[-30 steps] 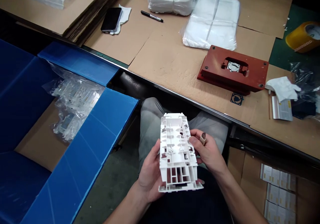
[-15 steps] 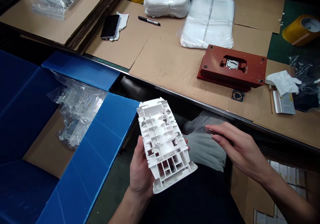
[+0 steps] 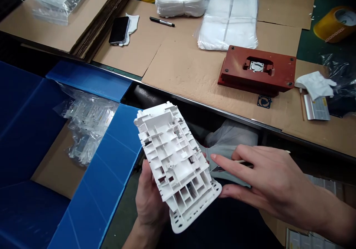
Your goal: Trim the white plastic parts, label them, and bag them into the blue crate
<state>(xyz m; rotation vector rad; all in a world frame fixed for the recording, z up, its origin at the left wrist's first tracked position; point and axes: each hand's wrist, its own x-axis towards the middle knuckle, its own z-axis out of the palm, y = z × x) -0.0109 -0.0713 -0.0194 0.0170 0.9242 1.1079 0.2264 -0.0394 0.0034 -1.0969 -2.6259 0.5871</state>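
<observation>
My left hand (image 3: 151, 200) grips a white moulded plastic part (image 3: 174, 160) from below, over my lap. The part is a ribbed, many-celled housing, tilted with its far end toward the upper left. My right hand (image 3: 267, 180) is just to its right, fingers stretched toward the part's lower right edge. A thin stick-like tool (image 3: 278, 154) is pinched between the fingers of that hand. My fingertips are close to the part; I cannot tell if they touch it.
A blue corrugated box (image 3: 111, 156) on the left holds bagged clear parts (image 3: 87, 121). On the cardboard-covered bench (image 3: 180, 67) lie a red-brown fixture block (image 3: 257, 71), white bag stacks (image 3: 228, 20), a phone (image 3: 119, 30), a marker (image 3: 162, 22) and yellow tape rolls (image 3: 335, 22).
My left hand has swung the white part up and to the left, tilting it. My right hand let go of it, drew away, and now reaches back toward its lower right edge.
</observation>
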